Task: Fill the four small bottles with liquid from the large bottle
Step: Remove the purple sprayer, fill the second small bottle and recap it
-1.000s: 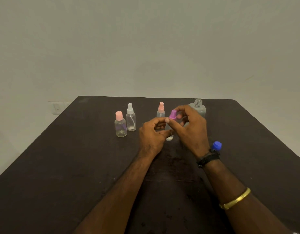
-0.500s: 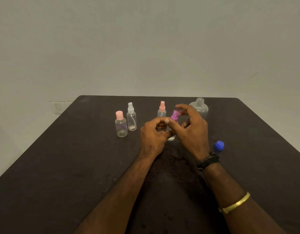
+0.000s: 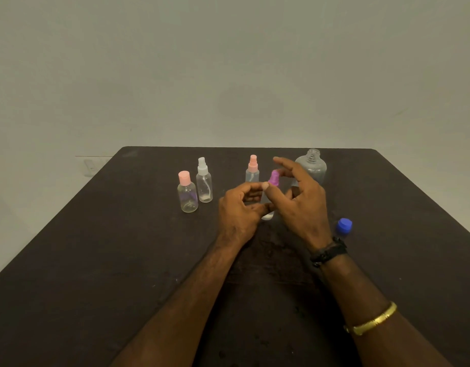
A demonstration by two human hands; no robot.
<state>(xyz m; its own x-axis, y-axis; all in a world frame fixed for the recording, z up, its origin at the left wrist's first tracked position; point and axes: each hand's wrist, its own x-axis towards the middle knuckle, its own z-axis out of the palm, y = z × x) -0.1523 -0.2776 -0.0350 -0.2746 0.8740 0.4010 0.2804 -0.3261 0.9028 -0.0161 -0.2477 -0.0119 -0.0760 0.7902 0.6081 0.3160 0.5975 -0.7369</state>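
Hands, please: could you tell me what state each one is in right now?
Left hand: grips the purple-capped bottle.
Right hand: open, fingers spread, holding nothing.

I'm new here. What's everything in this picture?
Table: one, dark, under everything.
Pink-capped bottle: one, clear, leftmost.
White-topped spray bottle: one, clear, beside it.
Pink-topped spray bottle: one, clear, behind the hands.
Purple-topped bottle: one, clear, between the hands.
Large bottle: one, clear, uncapped, back right.
Blue cap: one, blue, beside right wrist.
Wall socket: one, pale, left wall.
Wristband: one, black, right wrist.
Bangle: one, gold, right forearm.
Left hand: one, holding purple-topped bottle.
Right hand: one, fingers at purple top, grip unclear.
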